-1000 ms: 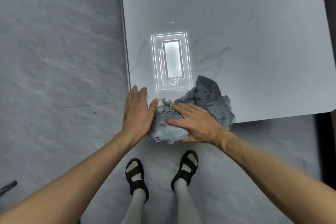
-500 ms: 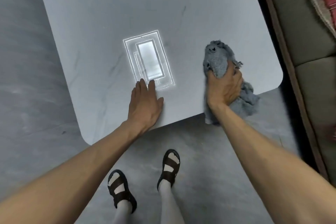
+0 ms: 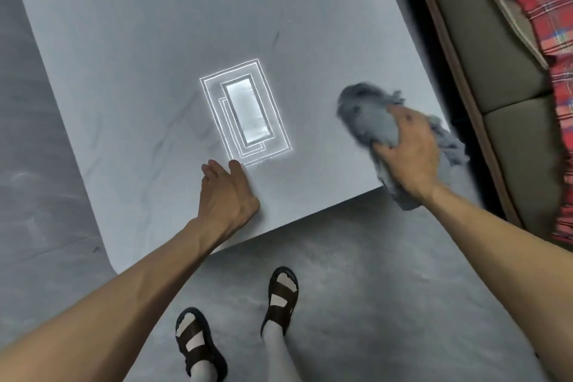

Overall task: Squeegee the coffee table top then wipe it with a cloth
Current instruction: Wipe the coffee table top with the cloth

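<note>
The right hand (image 3: pixel 409 152) presses down on a crumpled grey cloth (image 3: pixel 369 121), fingers spread over it, at the near right corner of the grey counter (image 3: pixel 139 40). The left hand (image 3: pixel 226 192) lies flat and empty, fingers together, beside a bright rectangular light reflection (image 3: pixel 248 112). A sofa (image 3: pixel 502 96) stands just beyond.

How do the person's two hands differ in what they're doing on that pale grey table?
The right hand grips a crumpled blue-grey cloth near the table's right corner; the left hand holds nothing. The right hand's fingers curl into the cloth; the left hand's lie flat, palm down. Both rest on the pale grey table top near its front edge.
</note>
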`<state>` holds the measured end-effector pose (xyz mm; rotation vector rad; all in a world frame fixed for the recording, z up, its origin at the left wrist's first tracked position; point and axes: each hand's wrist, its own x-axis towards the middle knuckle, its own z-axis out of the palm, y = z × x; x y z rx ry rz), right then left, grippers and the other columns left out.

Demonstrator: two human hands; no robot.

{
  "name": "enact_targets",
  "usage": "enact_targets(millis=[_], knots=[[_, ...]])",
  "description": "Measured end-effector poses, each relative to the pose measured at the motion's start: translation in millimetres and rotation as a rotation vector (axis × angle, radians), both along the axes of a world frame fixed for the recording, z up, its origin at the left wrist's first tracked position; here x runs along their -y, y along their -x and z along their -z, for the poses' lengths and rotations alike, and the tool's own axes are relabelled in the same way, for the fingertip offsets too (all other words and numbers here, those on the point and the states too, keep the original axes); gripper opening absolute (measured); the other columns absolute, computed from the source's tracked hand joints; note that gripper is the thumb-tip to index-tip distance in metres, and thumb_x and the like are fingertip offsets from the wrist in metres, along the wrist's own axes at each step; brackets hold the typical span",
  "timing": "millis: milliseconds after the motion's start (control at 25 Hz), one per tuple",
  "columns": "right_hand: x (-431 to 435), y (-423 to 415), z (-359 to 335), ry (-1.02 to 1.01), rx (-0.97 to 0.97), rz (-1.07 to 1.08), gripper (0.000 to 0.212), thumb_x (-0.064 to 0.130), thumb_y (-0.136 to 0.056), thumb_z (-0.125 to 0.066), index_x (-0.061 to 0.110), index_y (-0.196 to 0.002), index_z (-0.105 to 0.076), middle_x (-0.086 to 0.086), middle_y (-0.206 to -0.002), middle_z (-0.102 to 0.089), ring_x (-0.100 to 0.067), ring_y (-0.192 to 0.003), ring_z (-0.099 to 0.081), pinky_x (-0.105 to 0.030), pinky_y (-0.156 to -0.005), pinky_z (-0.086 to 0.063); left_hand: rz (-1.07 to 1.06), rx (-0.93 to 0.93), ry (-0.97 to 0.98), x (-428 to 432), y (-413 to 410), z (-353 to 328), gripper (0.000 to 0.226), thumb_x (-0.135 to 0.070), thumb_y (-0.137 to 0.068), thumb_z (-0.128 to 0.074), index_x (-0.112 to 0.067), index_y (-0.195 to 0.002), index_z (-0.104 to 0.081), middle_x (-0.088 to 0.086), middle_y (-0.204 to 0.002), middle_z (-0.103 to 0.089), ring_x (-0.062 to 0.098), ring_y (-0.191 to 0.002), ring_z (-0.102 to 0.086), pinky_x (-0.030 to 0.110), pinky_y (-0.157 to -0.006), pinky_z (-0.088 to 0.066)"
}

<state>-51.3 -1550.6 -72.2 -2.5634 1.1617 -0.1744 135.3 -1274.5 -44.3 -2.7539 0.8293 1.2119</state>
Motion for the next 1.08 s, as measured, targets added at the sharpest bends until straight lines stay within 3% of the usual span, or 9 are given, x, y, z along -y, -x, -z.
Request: enact_targets(millis=[120, 240, 320, 480, 560, 640, 880, 960, 1080], knots=[[-13, -51, 4, 0.03, -0.126, 0.643, 0.069, 0.051, -0.078, -0.065, 0.027, -0.139, -0.042, -0.014, -0.128, -0.054, -0.033, -0.117, -0.048, -0.045, -0.096, -0.04, -0.022, -0.023, 0.052, 0, 0, -4, 0.056, -0.008, -0.075, -0.046, 0.004, -0.128, -0.034, 0.043, -0.141, -0.025, 0.057, -0.134, -0.023, 0.056, -0.105, -0.038], [-71, -121, 1, -0.028, -0.148, 0.671, 0.078, 0.055, -0.076, -0.062, 0.023, -0.142, -0.037, -0.02, -0.127, -0.05, -0.037, -0.114, -0.045, -0.047, -0.095, -0.035, -0.139, 0.03, 0.279, -19, -11, -11, 0.033, -0.005, -0.072, -0.049, -0.011, -0.104, -0.044, 0.01, -0.098, -0.058, 0.034, -0.091, -0.058, 0.032, -0.061, -0.045], [-135, -156, 2, 0.004, -0.14, 0.305, 0.081, 0.053, -0.072, -0.061, 0.022, -0.142, -0.035, -0.021, -0.128, -0.049, -0.038, -0.116, -0.045, -0.049, -0.098, -0.037, -0.285, 0.071, 0.363, -42, -26, -14, 0.029, -0.006, -0.074, -0.049, -0.021, -0.097, -0.04, -0.005, -0.077, -0.054, 0.02, -0.07, -0.054, 0.027, -0.05, -0.033], [-215, -184, -1, -0.036, -0.226, -0.953, 0.084, 0.056, -0.073, -0.064, 0.029, -0.146, -0.033, -0.022, -0.138, -0.046, -0.038, -0.124, -0.043, -0.049, -0.102, -0.035, -0.548, 0.29, 0.365, -112, -63, -11, 0.03, -0.01, -0.08, -0.054, -0.017, -0.109, -0.049, 0.004, -0.107, -0.06, 0.026, -0.098, -0.055, 0.035, -0.074, -0.043], [-186, -185, -6, 0.02, -0.285, -1.23, 0.085, 0.061, -0.074, -0.064, 0.032, -0.148, -0.032, -0.018, -0.141, -0.045, -0.035, -0.125, -0.043, -0.047, -0.1, -0.038, -0.607, 0.33, 0.308, -145, -75, -9, 0.036, -0.01, -0.08, -0.058, -0.01, -0.115, -0.05, 0.01, -0.119, -0.056, 0.03, -0.11, -0.052, 0.039, -0.086, -0.043], [-152, -183, -5, 0.038, -0.249, -1.031, 0.08, 0.059, -0.072, -0.061, 0.036, -0.144, -0.035, -0.014, -0.131, -0.051, -0.035, -0.118, -0.048, -0.045, -0.092, -0.042, -0.659, 0.271, 0.284, -168, -81, -7, 0.041, -0.012, -0.082, -0.06, -0.007, -0.12, -0.048, 0.012, -0.125, -0.051, 0.031, -0.115, -0.05, 0.039, -0.091, -0.042], [-186, -289, 3, -0.04, -0.162, 0.364, 0.079, 0.062, -0.078, -0.055, 0.022, -0.144, -0.035, -0.02, -0.127, -0.05, -0.037, -0.115, -0.045, -0.047, -0.095, -0.034, -0.917, 0.059, 0.458, -198, -78, -1, 0.041, -0.01, -0.088, -0.053, -0.018, -0.126, -0.041, 0.004, -0.128, -0.055, 0.016, -0.097, -0.051, 0.028, -0.079, -0.038], [-237, -316, 4, 0.035, -0.159, 0.132, 0.078, 0.061, -0.077, -0.056, 0.02, -0.141, -0.038, -0.019, -0.124, -0.053, -0.036, -0.11, -0.049, -0.047, -0.092, -0.037, -1.018, 0.048, 0.536, -205, -79, -4, 0.038, -0.007, -0.087, -0.052, -0.017, -0.123, -0.044, 0.001, -0.125, -0.058, 0.012, -0.103, -0.054, 0.027, -0.082, -0.041], [-310, -302, 2, 0.097, -0.169, -0.771, 0.077, 0.056, -0.072, -0.057, 0.026, -0.141, -0.04, -0.016, -0.121, -0.054, -0.034, -0.108, -0.051, -0.045, -0.091, -0.04, -1.12, 0.051, 0.57, -207, -86, -10, 0.032, -0.007, -0.085, -0.052, -0.018, -0.114, -0.045, -0.002, -0.108, -0.06, 0.021, -0.101, -0.06, 0.043, -0.084, -0.053]])
